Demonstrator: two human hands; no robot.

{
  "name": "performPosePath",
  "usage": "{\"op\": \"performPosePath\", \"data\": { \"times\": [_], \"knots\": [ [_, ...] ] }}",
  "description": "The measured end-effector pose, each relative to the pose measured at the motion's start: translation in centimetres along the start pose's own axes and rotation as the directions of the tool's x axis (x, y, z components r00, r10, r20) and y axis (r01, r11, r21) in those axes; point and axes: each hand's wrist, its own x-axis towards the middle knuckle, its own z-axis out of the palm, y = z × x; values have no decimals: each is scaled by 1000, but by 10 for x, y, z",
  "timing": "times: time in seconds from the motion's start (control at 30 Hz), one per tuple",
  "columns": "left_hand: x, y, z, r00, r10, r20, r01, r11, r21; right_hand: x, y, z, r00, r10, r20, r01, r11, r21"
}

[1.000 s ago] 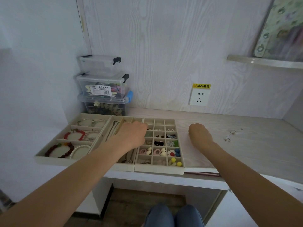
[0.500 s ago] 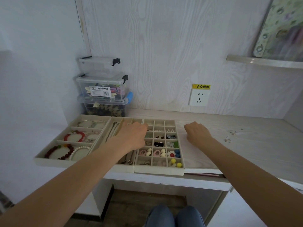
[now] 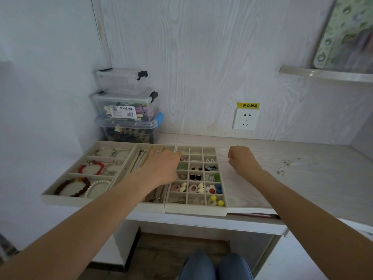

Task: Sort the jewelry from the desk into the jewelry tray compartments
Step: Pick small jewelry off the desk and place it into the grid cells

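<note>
Curled right hand (image 3: 241, 158) beside the tray (image 3: 195, 211), contents unseen; left hand (image 3: 161, 168) over it, grip unclear; fumbling could spill earrings (image 3: 195, 176).

A home bedroom nook: wood-grain desk (image 3: 302, 178), wall socket (image 3: 245, 119), stacked storage boxes (image 3: 127, 110), jewelry trays (image 3: 193, 210).

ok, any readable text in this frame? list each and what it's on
"小心触电": yellow sticker above the wall socket.
"款式收纳盒": white label on the middle clear box of the stack.
The label's smaller print and barcode digits are too small to read.
Nothing else readable.
</note>
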Motion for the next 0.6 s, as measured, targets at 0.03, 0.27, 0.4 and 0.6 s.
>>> {"op": "performPosePath", "data": {
  "times": [0.03, 0.27, 0.4, 0.6],
  "knots": [
    [0, 0, 0, 1000, -2, -1, 2, 1000, -1, 0, -1, -5, 1000, -1, -7, 2, 999, 53],
    [1, -1, 0, 1000, -7, -2, 7, 1000, 5, -16, -7, -23, 999, 52, -5, -37, 772, 634],
    [0, -1, -1, 1000, -2, 8, 2, 1000, 0, -28, -15, -28, 989, -3, 151, -131, 479, 868],
    [1, -2, 1, 1000, 22, 18, -21, 997, -75, -36, -26, -30, 966, -110, 234, -165, 434, 886]
  ]
}}
